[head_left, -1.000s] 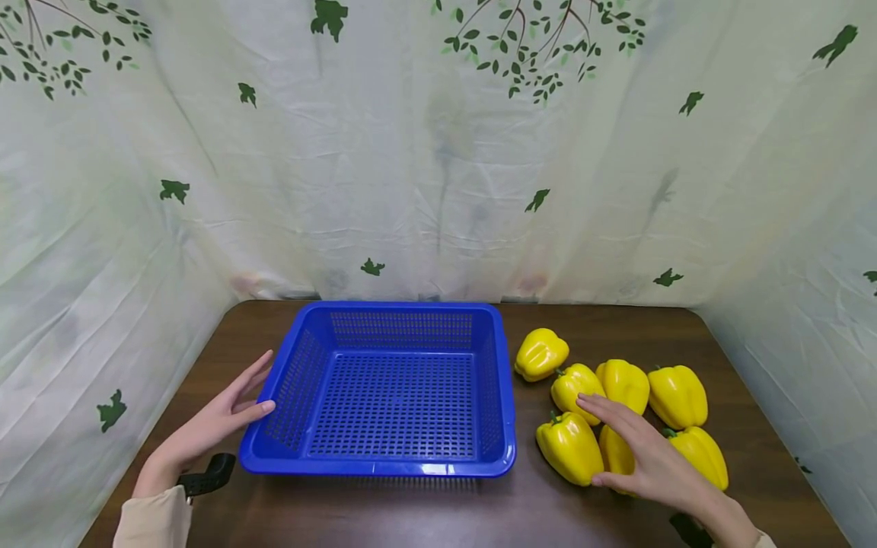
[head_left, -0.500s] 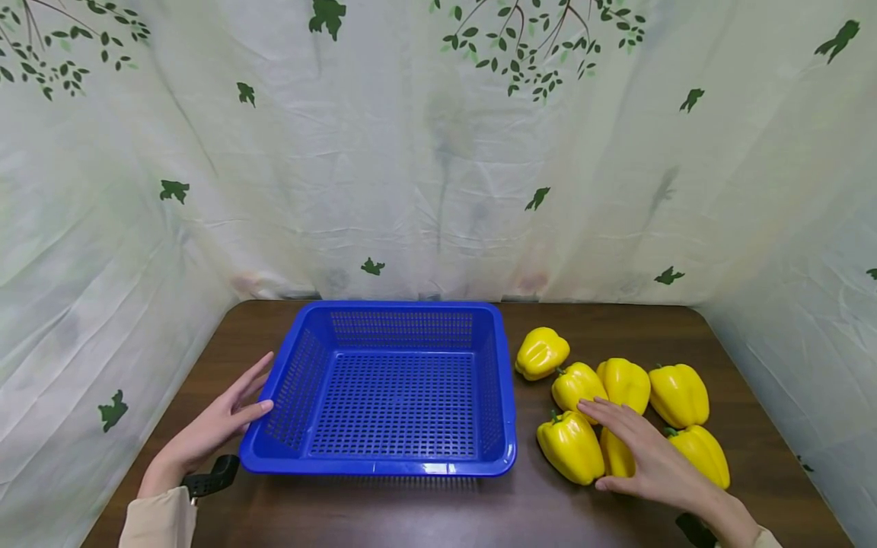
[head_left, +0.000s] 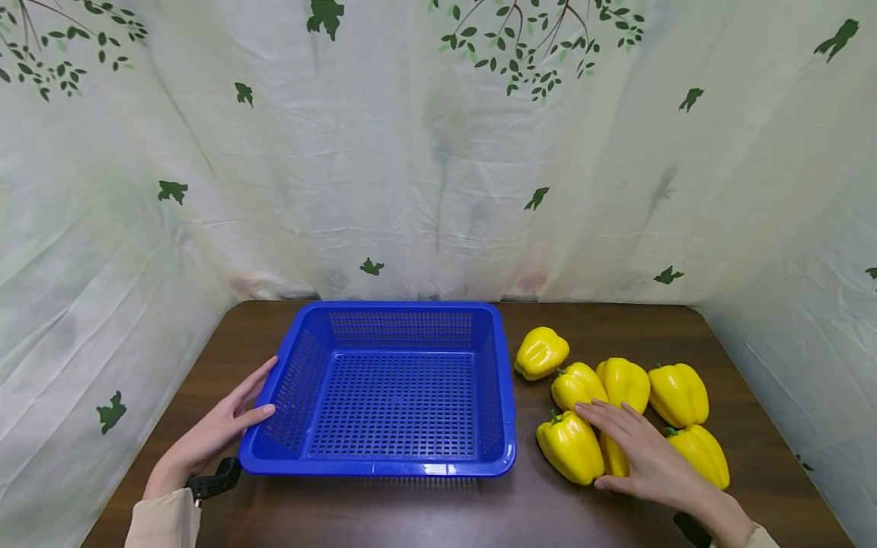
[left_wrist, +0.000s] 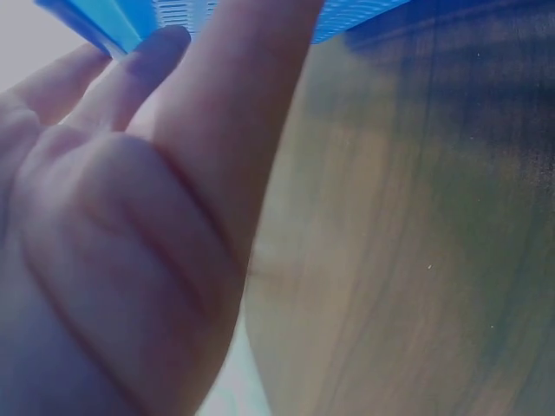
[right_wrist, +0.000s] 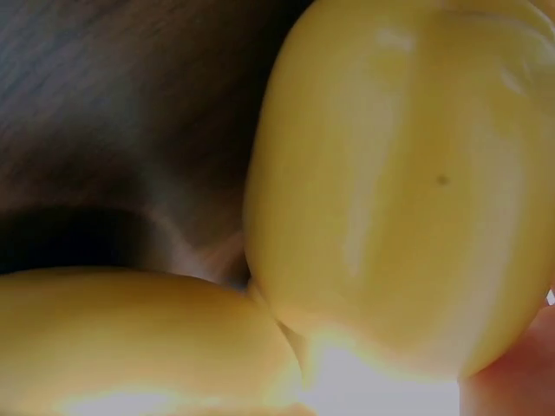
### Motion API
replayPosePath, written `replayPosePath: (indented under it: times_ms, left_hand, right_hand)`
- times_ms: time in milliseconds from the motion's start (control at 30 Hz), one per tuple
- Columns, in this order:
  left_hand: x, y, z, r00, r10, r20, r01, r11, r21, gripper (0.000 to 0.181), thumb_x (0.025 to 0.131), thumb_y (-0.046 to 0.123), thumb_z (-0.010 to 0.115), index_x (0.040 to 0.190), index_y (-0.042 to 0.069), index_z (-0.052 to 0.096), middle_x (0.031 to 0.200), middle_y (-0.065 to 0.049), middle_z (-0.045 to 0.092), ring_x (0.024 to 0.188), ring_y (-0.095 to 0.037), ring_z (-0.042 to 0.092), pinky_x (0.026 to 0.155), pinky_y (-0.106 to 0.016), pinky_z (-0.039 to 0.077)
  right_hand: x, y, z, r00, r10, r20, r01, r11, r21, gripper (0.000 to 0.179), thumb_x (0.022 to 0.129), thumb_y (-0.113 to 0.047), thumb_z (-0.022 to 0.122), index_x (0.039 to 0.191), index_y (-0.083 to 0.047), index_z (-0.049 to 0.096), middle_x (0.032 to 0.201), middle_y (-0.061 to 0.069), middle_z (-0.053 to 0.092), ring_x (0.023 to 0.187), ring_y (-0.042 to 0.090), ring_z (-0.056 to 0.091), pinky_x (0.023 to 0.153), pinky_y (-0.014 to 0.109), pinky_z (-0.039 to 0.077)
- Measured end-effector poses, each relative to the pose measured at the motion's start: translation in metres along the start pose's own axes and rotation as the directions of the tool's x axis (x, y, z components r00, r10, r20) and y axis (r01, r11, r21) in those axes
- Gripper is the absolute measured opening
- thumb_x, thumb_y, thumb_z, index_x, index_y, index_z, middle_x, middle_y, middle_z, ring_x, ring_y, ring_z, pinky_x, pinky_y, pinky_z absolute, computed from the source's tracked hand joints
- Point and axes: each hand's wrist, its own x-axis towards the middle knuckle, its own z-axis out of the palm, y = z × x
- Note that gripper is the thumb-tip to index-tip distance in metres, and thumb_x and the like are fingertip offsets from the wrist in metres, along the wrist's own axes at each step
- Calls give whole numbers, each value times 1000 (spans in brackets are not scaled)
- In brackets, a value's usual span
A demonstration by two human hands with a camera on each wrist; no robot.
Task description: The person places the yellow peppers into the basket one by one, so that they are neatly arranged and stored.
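A: What is the right hand [head_left: 644, 453] holding?

B: Nothing that I can make out. Its fingers are spread and fairly straight over the peppers; whether the tips touch one, I can't tell.

A: And the left hand [head_left: 215, 430]?

B: Fingers extended, it touches the left side of the blue rectangular plastic basket [head_left: 377, 467], thumb at the rim. It isn't clenched.

A: Where do the peppers lie from the right hand?

B: One glossy, lobed yellow bell pepper [head_left: 613, 457] is partly hidden beneath it. A plump, shiny yellow pepper with a green stem [head_left: 569, 449] lies just left of the thumb. Five more smooth yellow bell peppers [head_left: 678, 396] sit beyond the fingers and right of the knuckles.

A: How would one handle?

B: Light and firm, I'd guess, but slippery given that shine, and perhaps easily bruised. I'd cup the widest part, thumb opposite the fingers, rather than trust the short stem.

A: The basket?

B: Probably light and slightly flexible. Its walls and floor are pierced with small holes, so the smooth, solid rim by the left hand looks the best hold. Under it all is a dark brown wood-grain table [head_left: 411, 521].
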Motion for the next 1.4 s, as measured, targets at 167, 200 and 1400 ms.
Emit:
replayPosePath:
  times_ms: [167, 200, 1400]
  left_hand:
    - [0, -2, 0, 1000, -8, -9, 8, 1000, -15, 72, 101, 9, 45, 155, 20, -1, 152, -30, 4, 111, -7, 55, 82, -43, 51]
    - [1, -2, 0, 1000, -10, -11, 9, 1000, -20, 72, 101, 9, 45, 155, 20, -1, 152, -30, 4, 111, -9, 55, 82, -44, 51]
    - [9, 2, -3, 998, 51, -33, -49, 997, 54, 73, 99, 7, 48, 155, 20, 4, 153, -29, 8, 113, -1, 51, 83, -48, 50]
  right_hand:
    - [3, -1, 0, 999, 21, 39, -21, 1000, -21, 97, 64, -44, 84, 146, -20, 39, 140, 1, 49, 127, 27, 41, 108, 16, -3]
    - [3, -2, 0, 999, 22, 43, -21, 999, -25, 97, 64, -45, 84, 146, -19, 39, 140, 1, 48, 128, 27, 41, 108, 16, -4]
    - [5, -3, 4, 1000, 15, 17, -15, 999, -40, 93, 65, -46, 83, 143, -17, 43, 137, 2, 50, 128, 28, 42, 108, 16, -3]
